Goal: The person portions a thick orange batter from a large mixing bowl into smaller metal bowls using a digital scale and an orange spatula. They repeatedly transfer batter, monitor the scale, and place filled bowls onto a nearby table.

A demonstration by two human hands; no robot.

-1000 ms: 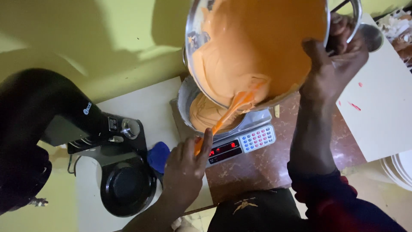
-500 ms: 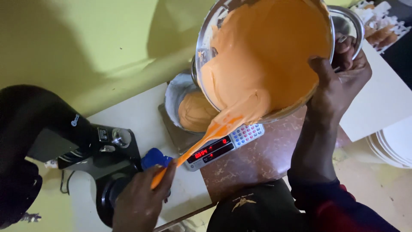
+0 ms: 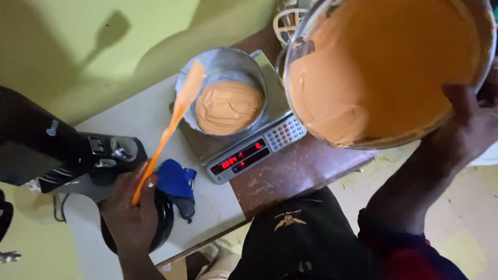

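The left hand (image 3: 132, 207), lower left, grips a spatula (image 3: 171, 124) slanting up-right toward the pan (image 3: 223, 67); the right hand (image 3: 469, 119) clasps the tilted bowl (image 3: 384, 67).

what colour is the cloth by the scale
Blue: the cloth lies left of the scale, seen in the head view.

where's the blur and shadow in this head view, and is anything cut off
Head view: the big bowl is soft and cropped at the top and right; the spatula in the left hand is slightly smeared; dark shadows fall on the green wall.
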